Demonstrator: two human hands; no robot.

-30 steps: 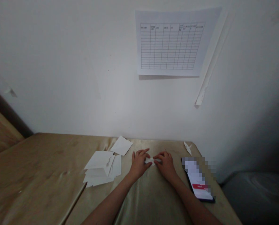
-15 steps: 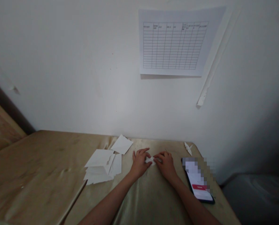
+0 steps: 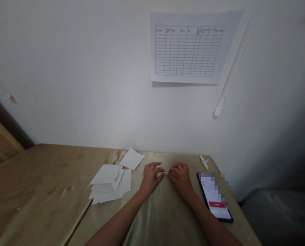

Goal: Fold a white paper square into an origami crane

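Observation:
Between my two hands is a small piece of white paper (image 3: 166, 173), mostly covered by fingers. My left hand (image 3: 151, 175) pinches its left end with thumb and forefinger. On the other end, my right hand (image 3: 180, 174) closes thumb and fingertips in the same way. How the paper is folded is too small to make out. Left of my left hand lies a loose pile of white paper sheets (image 3: 107, 182), with a squarish white sheet (image 3: 132, 159) just behind it. A small folded paper bird (image 3: 204, 162) rests at the back right.
A phone (image 3: 214, 198) with a lit screen lies right of my right forearm. The table has a shiny gold-brown cover (image 3: 52, 184) with a seam on the left. A printed grid sheet (image 3: 188, 51) hangs on the white wall (image 3: 78, 85) behind.
The white paper between my fingers shows as a thinner strip now. My left thumb has drawn in closer to the forefinger. The whole view has shifted slightly.

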